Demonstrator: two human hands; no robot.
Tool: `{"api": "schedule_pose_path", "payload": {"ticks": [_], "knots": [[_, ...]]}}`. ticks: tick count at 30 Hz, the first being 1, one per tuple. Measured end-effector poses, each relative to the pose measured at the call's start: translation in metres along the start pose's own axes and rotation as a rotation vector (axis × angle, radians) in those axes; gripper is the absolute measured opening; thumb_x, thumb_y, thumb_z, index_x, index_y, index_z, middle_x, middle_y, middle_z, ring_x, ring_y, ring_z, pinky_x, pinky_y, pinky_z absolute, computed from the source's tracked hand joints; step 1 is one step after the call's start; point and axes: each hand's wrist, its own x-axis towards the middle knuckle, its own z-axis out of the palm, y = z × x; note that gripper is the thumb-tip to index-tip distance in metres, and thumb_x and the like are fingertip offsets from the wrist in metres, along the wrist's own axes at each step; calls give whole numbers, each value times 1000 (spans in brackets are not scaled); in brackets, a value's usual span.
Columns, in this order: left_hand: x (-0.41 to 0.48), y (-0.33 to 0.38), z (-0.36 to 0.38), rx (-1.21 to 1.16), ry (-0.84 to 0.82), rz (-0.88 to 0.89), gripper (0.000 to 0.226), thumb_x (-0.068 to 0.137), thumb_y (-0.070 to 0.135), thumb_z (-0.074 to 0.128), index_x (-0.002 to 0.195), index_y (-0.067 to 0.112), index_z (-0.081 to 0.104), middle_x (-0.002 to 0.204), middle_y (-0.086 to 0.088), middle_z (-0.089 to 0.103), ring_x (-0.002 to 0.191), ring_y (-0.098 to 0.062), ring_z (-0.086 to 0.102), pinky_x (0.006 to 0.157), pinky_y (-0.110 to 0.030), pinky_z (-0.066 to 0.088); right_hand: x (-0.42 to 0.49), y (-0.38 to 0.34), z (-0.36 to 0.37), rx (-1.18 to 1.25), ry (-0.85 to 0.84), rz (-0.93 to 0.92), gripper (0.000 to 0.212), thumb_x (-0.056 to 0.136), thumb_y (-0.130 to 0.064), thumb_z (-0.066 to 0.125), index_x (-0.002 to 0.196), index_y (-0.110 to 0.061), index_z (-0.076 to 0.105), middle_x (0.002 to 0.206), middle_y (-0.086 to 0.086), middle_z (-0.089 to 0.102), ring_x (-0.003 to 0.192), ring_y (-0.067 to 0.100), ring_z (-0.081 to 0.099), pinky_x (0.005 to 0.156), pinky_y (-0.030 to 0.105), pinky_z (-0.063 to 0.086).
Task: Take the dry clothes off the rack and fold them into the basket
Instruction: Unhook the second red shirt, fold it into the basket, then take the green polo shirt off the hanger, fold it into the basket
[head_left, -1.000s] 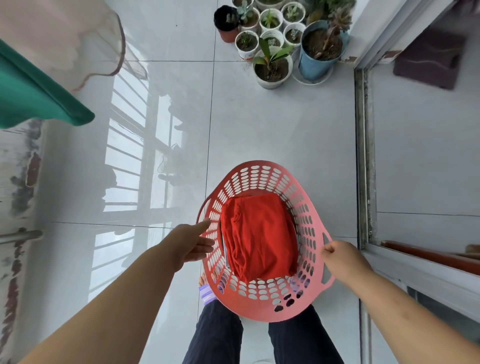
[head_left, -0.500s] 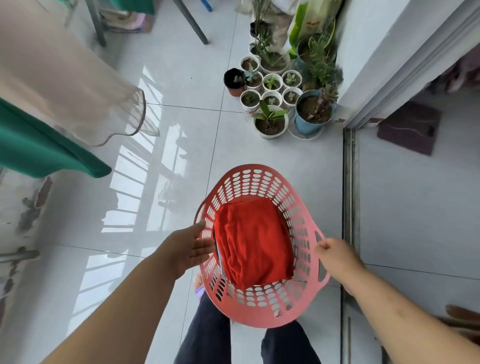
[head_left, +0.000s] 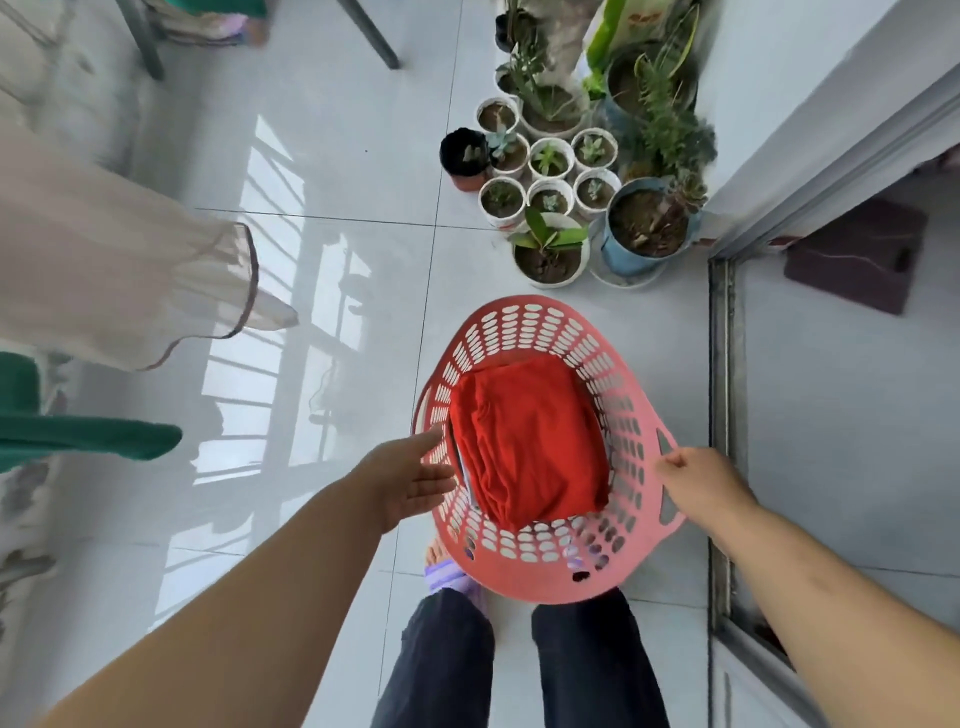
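A pink perforated laundry basket (head_left: 524, 325) is in front of my legs, above the floor. A folded red garment (head_left: 530, 436) lies inside it. My right hand (head_left: 698, 480) grips the basket's right handle. At the basket's left rim, my left hand (head_left: 410, 475) has straight fingers, touching or very near the rim. On the left, a cream sheer garment (head_left: 119, 280) and a green garment (head_left: 88, 439) hang down into view.
Several potted plants (head_left: 550, 249) stand on the tiled floor beyond the basket, near the wall. A sliding door track (head_left: 719, 364) runs along the right, with a dark mat (head_left: 857, 257) past it. Grey metal legs (head_left: 371, 34) stand at the top.
The view has tilted up, showing more plants and the metal legs. The basket stays between my hands; my right hand holds the handle and my left hand stays open at the left rim.
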Motion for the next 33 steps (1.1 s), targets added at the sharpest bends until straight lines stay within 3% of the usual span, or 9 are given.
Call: {"api": "schedule_pose_path", "payload": {"ticks": [4, 9, 12, 15, 18, 21, 24, 26, 33], "knots": [[24, 14, 8, -19, 25, -12, 45, 92, 43, 63, 122, 9, 59, 108, -19, 66, 93, -29, 66, 94, -42, 54, 30, -7, 3, 16, -40, -2, 26, 91, -10, 51, 69, -7, 64, 57, 7, 55, 48, 18, 49, 49, 25, 30], [50, 25, 19, -33, 93, -3, 38, 93, 40, 63, 115, 9, 60, 113, -20, 67, 103, -32, 67, 91, -43, 56, 65, -12, 0, -23, -47, 7, 40, 89, -7, 51, 51, -17, 42, 49, 2, 42, 48, 21, 43, 46, 26, 26], [55, 32, 24, -114, 195, 29, 39, 95, 33, 62, 122, 6, 57, 109, -17, 68, 99, -31, 68, 89, -43, 56, 75, -16, -5, -78, -40, 23, 39, 90, -10, 51, 52, -16, 41, 54, 3, 44, 56, 23, 45, 47, 25, 26], [37, 38, 33, -196, 217, 91, 32, 93, 36, 64, 111, 10, 62, 104, -13, 70, 93, -29, 69, 82, -40, 58, 70, -16, -11, -158, -36, 37, 28, 85, -14, 50, 58, -13, 45, 72, 14, 59, 76, 32, 60, 56, 27, 36], [5, 52, 41, -382, 78, 160, 31, 94, 40, 59, 108, 12, 63, 108, -10, 73, 91, -25, 70, 79, -37, 57, 58, -18, -19, -189, -37, 7, 20, 75, -26, 47, 75, -12, 60, 95, 20, 67, 90, 37, 64, 71, 29, 49], [-27, 68, 48, -472, -92, 182, 44, 97, 44, 50, 121, 9, 62, 112, -10, 73, 96, -23, 69, 84, -36, 54, 32, -29, -33, -168, -40, -18, 29, 86, -27, 53, 110, -20, 67, 118, 15, 64, 105, 33, 62, 85, 32, 52], [-64, 91, 56, -493, -149, 226, 43, 97, 44, 49, 117, 11, 65, 107, -7, 74, 91, -20, 69, 81, -34, 55, 9, -49, -52, -158, -62, -90, 14, 91, -21, 52, 85, -24, 65, 110, 12, 68, 100, 32, 64, 84, 32, 52], [-79, 96, 62, -504, -176, 252, 40, 96, 44, 50, 112, 11, 66, 101, -6, 74, 86, -19, 69, 82, -34, 54, 1, -51, -54, -142, -79, -117, 22, 93, -22, 49, 72, -23, 57, 102, 10, 70, 94, 31, 65, 80, 31, 51], [-206, 130, 61, -440, -129, 457, 33, 99, 38, 51, 107, 10, 65, 61, 1, 56, 56, -12, 55, 60, -27, 53, -74, -106, -124, -91, -44, -311, 15, 95, -30, 51, 93, -19, 62, 104, 6, 69, 98, 27, 63, 87, 33, 50]]}}
